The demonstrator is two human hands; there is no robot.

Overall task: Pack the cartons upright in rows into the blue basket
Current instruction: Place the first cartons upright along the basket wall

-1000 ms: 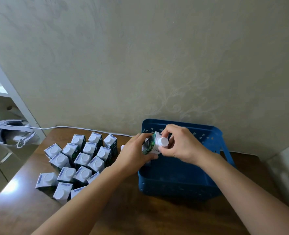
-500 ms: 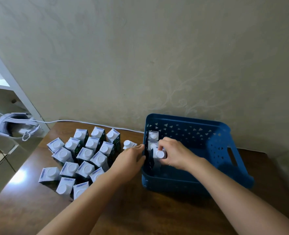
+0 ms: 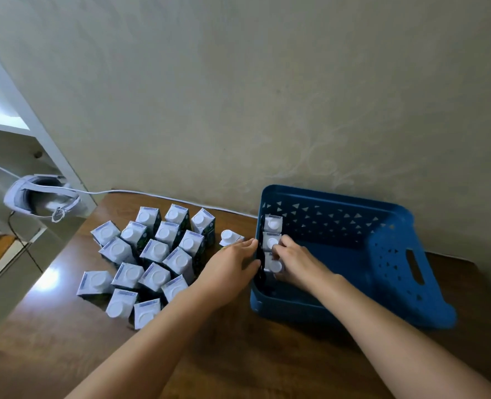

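Blue basket (image 3: 388,254): sits at 3 o'clock of the wooden table (image 3: 238,355), with a row started along its left wall.
Row inside: three cartons stand upright, one behind the other: far carton (image 3: 273,223), middle carton (image 3: 271,241), near carton (image 3: 273,265).
Right hand (image 3: 294,262): inside the basket, fingers curled round the near carton, pressing it against the row.
Left hand (image 3: 234,269): fingers nearly straight and together, laid against the outside of the basket's left wall; it holds nothing.
Loose cartons (image 3: 152,254): a cluster at 9 o'clock of the basket, plus a single carton (image 3: 229,237) just beside its left wall.
Changed since a second ago: the carton then held in both hands above the basket now stands in the row; the left hand has let go.
Since half a second ago: little differs; the right hand is lower.
Meaning: row of three, most cartons not yet packed.
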